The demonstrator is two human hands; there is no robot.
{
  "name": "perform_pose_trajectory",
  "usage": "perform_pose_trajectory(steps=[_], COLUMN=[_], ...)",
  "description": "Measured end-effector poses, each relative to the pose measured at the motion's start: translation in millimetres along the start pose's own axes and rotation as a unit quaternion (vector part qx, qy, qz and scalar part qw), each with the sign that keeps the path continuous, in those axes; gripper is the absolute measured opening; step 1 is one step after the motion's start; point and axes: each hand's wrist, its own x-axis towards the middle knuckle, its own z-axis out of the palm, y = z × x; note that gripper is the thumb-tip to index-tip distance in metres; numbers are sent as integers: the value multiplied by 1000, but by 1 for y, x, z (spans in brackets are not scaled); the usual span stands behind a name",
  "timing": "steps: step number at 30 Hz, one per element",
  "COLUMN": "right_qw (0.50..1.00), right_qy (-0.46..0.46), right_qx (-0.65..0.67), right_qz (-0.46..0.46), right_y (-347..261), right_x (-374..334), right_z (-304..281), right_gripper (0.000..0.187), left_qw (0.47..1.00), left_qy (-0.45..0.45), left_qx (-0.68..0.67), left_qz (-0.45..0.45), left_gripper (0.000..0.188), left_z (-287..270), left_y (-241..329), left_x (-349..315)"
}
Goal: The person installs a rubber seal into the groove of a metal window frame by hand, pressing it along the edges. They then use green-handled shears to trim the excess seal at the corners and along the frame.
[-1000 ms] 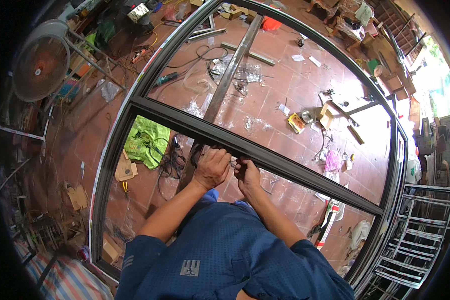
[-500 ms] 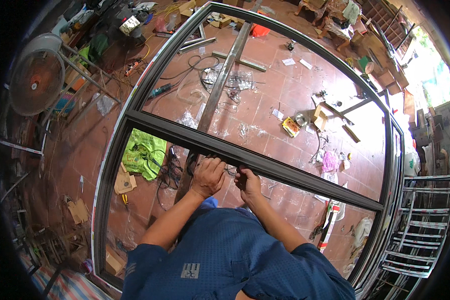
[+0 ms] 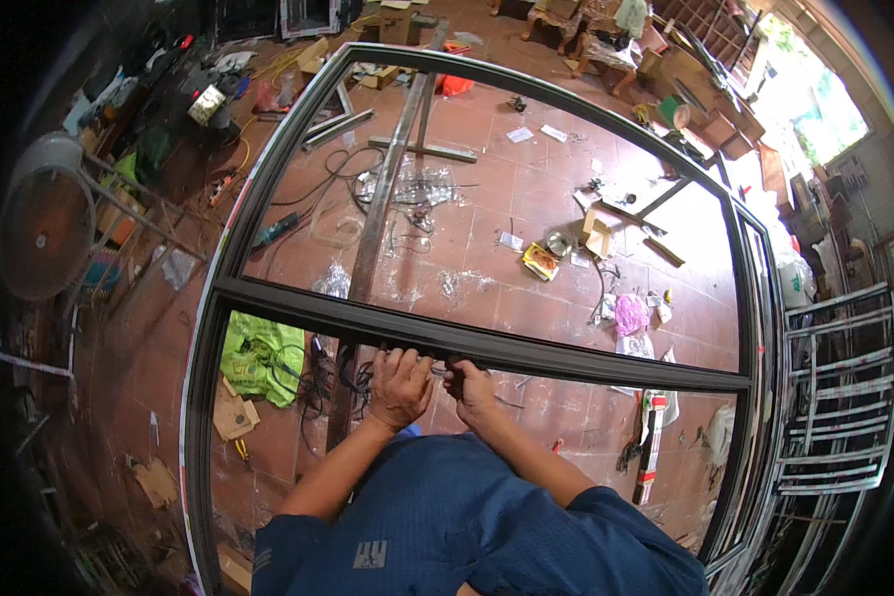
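The view has swung while both hands stay at the bar (image 3: 566, 361), twelve o'clock, suggesting unbroken close work: the left hand (image 3: 400, 387) curls its fingers against it, the right hand (image 3: 470, 392) bunches its own (grip on anything, I cannot tell). A green bag (image 3: 248, 348) lies toward ten o'clock; a beam (image 3: 376, 219) runs beneath, crowding the left.

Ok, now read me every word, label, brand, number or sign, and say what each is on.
Nothing here reads clearly enough to quote.
White plate, upper left: characters too small and blurred.
Shirt: pale block mark, no clear lettering.
Green bag: print too faint.
Yellow packet: too small.
Frame: coloured marks on its pale outer edge, too small.
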Motion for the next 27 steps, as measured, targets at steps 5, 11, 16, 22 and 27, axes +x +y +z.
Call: perform_pose_trajectory(steps=[5,11,16,22,27], right_qw=[1000,998,999,998,998], right_qy=[11,-17,-7,-8,23], right_qx=[14,19,22,25,22], right_qz=[8,54,40,59,50], right_y=[-9,-14,-19,-22,-36], right_x=[-3,-3,5,1,0], right_z=[-12,-15,-37,-36,-60], right_gripper=[11,11,11,10,7], left_qw=[999,1000,1000,999,998], left_qy=[-5,1,-24,-36,-37], left_qx=[-37,0,-8,-12,-20], left_qz=[20,10,3,12,56], left_gripper=[43,41,45,48,43], left_z=[17,24,16,26,27], left_y=[24,37,50,62,79], left_x=[4,6,15,13,25])
